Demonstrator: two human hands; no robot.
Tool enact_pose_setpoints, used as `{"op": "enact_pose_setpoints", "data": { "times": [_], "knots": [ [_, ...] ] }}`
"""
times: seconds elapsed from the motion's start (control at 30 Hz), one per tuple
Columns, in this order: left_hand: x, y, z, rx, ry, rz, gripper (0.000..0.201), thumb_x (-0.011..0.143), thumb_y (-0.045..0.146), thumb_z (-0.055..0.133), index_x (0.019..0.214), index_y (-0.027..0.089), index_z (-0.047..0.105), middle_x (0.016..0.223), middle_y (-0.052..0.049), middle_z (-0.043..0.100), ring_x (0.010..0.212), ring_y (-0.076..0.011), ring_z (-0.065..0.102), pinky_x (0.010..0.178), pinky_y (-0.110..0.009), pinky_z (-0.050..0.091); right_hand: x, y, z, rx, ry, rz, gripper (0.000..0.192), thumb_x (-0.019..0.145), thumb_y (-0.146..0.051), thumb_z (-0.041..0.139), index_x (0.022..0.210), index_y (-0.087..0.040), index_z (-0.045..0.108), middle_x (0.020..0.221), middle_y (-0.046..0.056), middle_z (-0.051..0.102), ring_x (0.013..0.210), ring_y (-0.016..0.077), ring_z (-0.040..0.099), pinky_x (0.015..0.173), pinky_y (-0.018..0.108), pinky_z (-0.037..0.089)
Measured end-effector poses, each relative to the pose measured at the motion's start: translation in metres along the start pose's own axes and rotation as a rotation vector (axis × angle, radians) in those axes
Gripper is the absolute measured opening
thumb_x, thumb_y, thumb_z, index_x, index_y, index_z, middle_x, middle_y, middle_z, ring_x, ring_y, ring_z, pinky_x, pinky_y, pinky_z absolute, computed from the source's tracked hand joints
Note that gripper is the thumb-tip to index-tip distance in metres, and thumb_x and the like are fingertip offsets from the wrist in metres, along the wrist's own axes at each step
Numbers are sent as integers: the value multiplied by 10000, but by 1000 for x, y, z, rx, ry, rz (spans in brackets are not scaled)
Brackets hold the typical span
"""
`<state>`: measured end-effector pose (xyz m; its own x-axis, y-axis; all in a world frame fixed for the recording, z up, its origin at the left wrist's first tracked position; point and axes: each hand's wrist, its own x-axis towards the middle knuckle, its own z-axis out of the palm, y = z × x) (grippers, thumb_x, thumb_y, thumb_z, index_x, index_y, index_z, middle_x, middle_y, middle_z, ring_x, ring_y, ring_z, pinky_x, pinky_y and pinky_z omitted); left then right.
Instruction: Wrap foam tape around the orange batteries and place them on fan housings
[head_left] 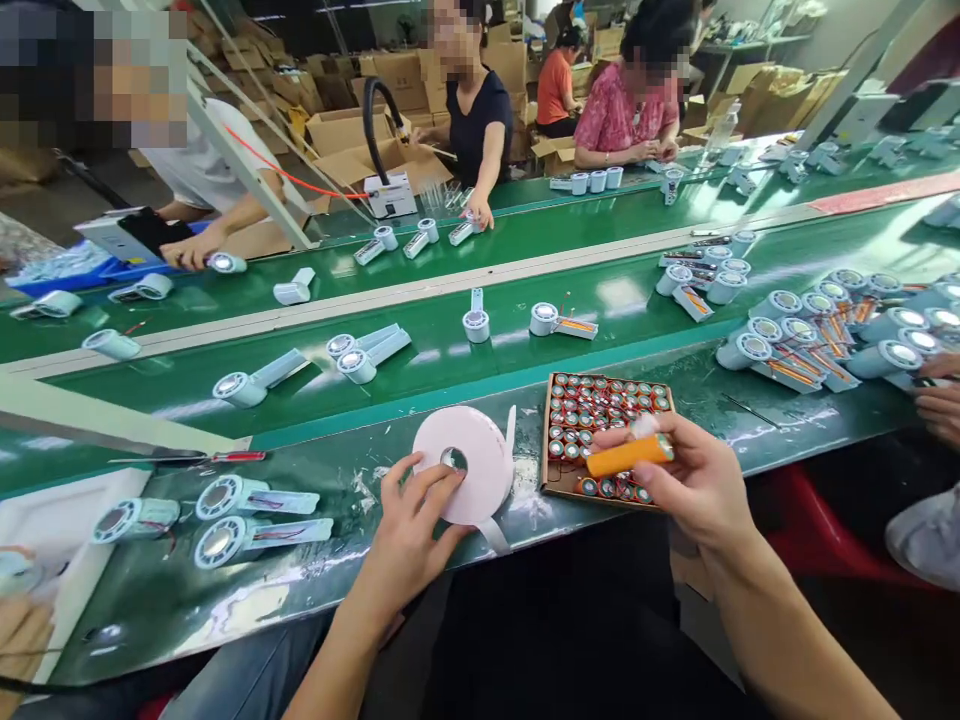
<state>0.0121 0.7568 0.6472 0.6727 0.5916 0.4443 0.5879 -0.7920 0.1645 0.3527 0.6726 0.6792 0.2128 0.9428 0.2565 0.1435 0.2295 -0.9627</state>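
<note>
My left hand (416, 520) is at a wide roll of white tape (480, 450), its fingers curled over the face by the centre hole and its thumb at the lower edge. A loose end of tape hangs from the roll towards me. My right hand (701, 475) pinches an orange cylindrical battery (626, 457), held on its side above a cardboard box (546, 440). A small whitish piece (643, 427) shows at the fingertips; I cannot tell what it is. Upright batteries (577, 420) with orange wrapping and red wires stand in rows in the box.
Light-blue fan housings with handles (255, 530) lie at left, beside a white tray (90, 560). More housings sit on the green conveyor (442, 370) and pile up at right (817, 330). A red-handled screwdriver (240, 456) lies at left. Co-workers' hands (480, 208) work across the line.
</note>
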Motion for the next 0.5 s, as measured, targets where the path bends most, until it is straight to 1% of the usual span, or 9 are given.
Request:
{"op": "enact_pose_setpoints", "data": {
  "times": [0.07, 0.13, 0.17, 0.23, 0.33, 0.37, 0.4, 0.47, 0.5],
  "knots": [
    [11, 10, -3, 20, 43, 51, 444, 896, 226, 749, 1310, 201, 590, 1200, -116, 686, 1334, -365, 436, 1125, -568, 423, 5, -12, 15, 1, 10, 86, 281, 885, -409, 771, 1031, -218, 626, 857, 48, 781, 733, 215, 750, 667, 299, 613],
    [20, 15, -7, 48, 61, 105, 433, 881, 186, 758, 1289, 214, 616, 1159, -94, 712, 1307, -350, 466, 1112, -525, 438, 14, -19, 32, -80, 7, 140, 301, 831, -425, 823, 967, -200, 676, 743, 24, 758, 637, 193, 727, 606, 265, 598],
    [23, 16, -10, 61, 64, 130, 438, 877, 174, 758, 1291, 222, 625, 1148, -84, 722, 1293, -342, 479, 1105, -505, 445, 19, -20, 38, -100, 7, 151, 306, 812, -438, 837, 945, -199, 700, 731, 18, 755, 629, 191, 725, 600, 260, 601],
    [28, 16, -15, 93, 61, 161, 462, 876, 165, 751, 1315, 250, 633, 1144, -62, 739, 1258, -326, 497, 1092, -478, 455, 25, -20, 45, -74, -14, 167, 315, 786, -457, 854, 944, -209, 740, 785, 17, 771, 696, 206, 750, 652, 276, 633],
    [29, 24, -21, 137, 45, 165, 472, 895, 187, 731, 1344, 299, 637, 1151, -32, 751, 1163, -307, 518, 1114, -508, 442, 18, -11, 52, 24, -69, 221, 318, 768, -442, 873, 964, -215, 768, 915, 35, 793, 843, 242, 774, 761, 319, 663],
    [28, 31, -19, 137, 48, 156, 455, 904, 222, 730, 1344, 298, 642, 1143, -34, 754, 1128, -306, 523, 1123, -536, 433, 13, -5, 57, 73, -45, 238, 322, 771, -429, 875, 982, -211, 769, 958, 48, 797, 874, 252, 776, 782, 333, 665],
    [28, 41, -15, 125, 59, 135, 440, 912, 267, 729, 1344, 285, 646, 1129, -48, 754, 1099, -308, 529, 1120, -562, 430, 7, 2, 62, 137, 27, 242, 327, 785, -422, 868, 1010, -207, 766, 996, 64, 797, 898, 260, 776, 796, 346, 666],
    [29, 63, 2, 66, 125, 57, 459, 915, 389, 727, 1342, 236, 654, 1079, -98, 745, 1051, -313, 550, 1060, -577, 471, -2, 15, 71, 294, 263, 227, 364, 843, -443, 823, 1109, -207, 743, 1062, 95, 790, 939, 271, 775, 830, 388, 665],
    [29, 73, 14, 25, 172, 9, 490, 908, 448, 725, 1336, 217, 660, 1047, -119, 736, 1026, -312, 563, 1004, -559, 506, -3, 20, 71, 363, 355, 223, 389, 861, -456, 804, 1152, -210, 726, 1105, 110, 781, 970, 280, 771, 855, 418, 663]
  ]
}}
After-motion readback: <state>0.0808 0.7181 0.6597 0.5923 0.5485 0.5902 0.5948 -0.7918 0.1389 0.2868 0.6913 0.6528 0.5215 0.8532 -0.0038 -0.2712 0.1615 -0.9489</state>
